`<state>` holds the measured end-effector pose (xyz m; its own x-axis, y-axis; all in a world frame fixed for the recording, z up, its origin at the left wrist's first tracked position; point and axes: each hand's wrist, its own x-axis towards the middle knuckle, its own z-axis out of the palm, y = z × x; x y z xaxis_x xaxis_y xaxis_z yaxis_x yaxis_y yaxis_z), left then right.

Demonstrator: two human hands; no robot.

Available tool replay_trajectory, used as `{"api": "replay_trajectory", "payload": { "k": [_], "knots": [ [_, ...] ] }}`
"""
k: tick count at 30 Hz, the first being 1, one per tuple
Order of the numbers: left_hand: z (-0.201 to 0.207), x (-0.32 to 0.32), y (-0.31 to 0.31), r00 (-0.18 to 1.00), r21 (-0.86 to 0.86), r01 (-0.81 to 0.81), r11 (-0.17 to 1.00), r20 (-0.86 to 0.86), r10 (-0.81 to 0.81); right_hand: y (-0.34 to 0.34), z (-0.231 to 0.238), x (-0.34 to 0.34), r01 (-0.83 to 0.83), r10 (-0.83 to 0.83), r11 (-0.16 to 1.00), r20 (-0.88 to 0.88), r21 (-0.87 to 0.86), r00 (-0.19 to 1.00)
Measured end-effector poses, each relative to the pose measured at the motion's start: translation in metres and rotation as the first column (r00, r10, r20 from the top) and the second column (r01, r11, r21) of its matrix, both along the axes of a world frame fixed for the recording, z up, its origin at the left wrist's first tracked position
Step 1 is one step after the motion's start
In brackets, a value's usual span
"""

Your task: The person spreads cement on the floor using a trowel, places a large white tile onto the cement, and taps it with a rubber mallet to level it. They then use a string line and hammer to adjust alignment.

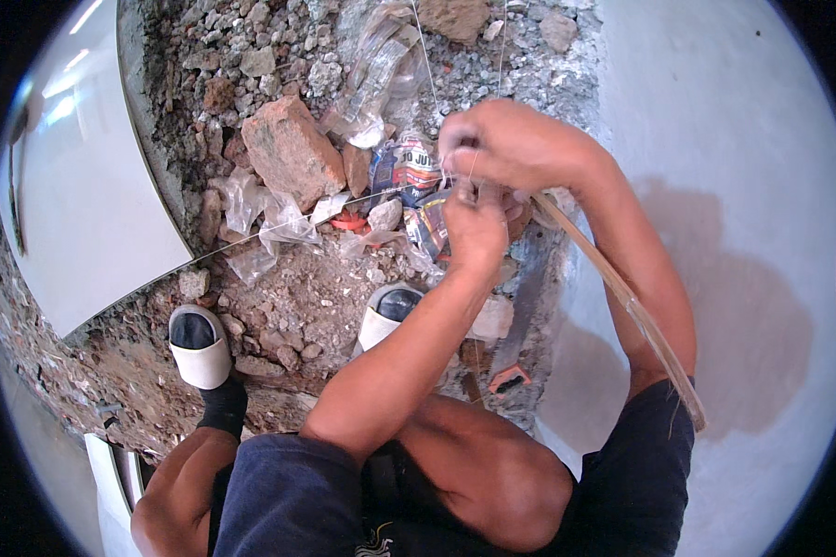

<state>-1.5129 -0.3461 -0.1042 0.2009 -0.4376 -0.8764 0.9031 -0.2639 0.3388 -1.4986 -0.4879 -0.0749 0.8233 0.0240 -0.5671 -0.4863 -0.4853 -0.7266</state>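
My left hand (pixel 478 226) is closed, its thumb and fingers pinching thin pale string (pixel 372 196) close to the wall. Just above it, my right hand (pixel 506 146) is bent over with curled fingers, slightly blurred, and a short length of string runs between the two hands. Strands of the string reach my hands from the left and from the top of the view. A long split wooden stick (pixel 622 292) slants from beside my left fingers down along my right forearm. Whether any finger touches the stick's upper end is hidden.
Rubble covers the ground, with a large broken brick (pixel 293 153), clear plastic (pixel 381 79) and a printed wrapper (pixel 407 167). A smooth pale wall (pixel 715 139) rises at right. A white panel (pixel 102 186) lies left. An orange-and-black object (pixel 508 378) lies near my right knee.
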Motion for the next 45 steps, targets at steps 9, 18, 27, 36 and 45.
{"api": "replay_trajectory", "payload": {
  "k": [9, 18, 27, 36, 45],
  "knots": [
    [-0.004, 0.000, 0.005, 0.978, -0.047, -0.142, 0.989, -0.162, 0.133, -0.017, -0.019, -0.032, 0.338, -0.341, 0.939, -0.045, -0.067, 0.939],
    [-0.005, -0.005, 0.006, 0.963, -0.036, -0.189, 0.981, -0.202, 0.179, -0.018, -0.026, -0.050, 0.186, -0.196, 0.980, -0.169, -0.072, 0.966],
    [-0.006, -0.006, 0.008, 0.954, -0.043, -0.213, 0.976, -0.223, 0.198, -0.023, -0.028, -0.043, 0.055, -0.058, 0.998, -0.470, -0.020, 0.881],
    [-0.009, -0.005, 0.008, 0.963, -0.074, -0.185, 0.980, -0.211, 0.166, -0.017, -0.022, -0.047, 0.101, -0.090, 0.995, -0.271, 0.025, 0.958],
    [-0.005, 0.001, 0.006, 0.965, -0.054, -0.166, 0.985, -0.216, 0.151, -0.025, -0.018, -0.046, 0.061, -0.048, 0.998, -0.331, 0.029, 0.942]
  ]
}}
